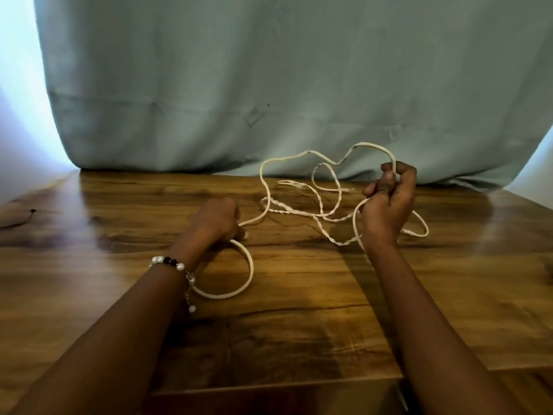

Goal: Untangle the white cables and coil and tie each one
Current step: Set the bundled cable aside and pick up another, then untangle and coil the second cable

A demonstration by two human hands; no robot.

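On table: tangled white cables, count unclear; two hands, left hand, right hand, fingers gripping strands.

No readable text, labels, brands or numbers anywhere: none on the white cables, the wood counter, or the curtain behind the counter.
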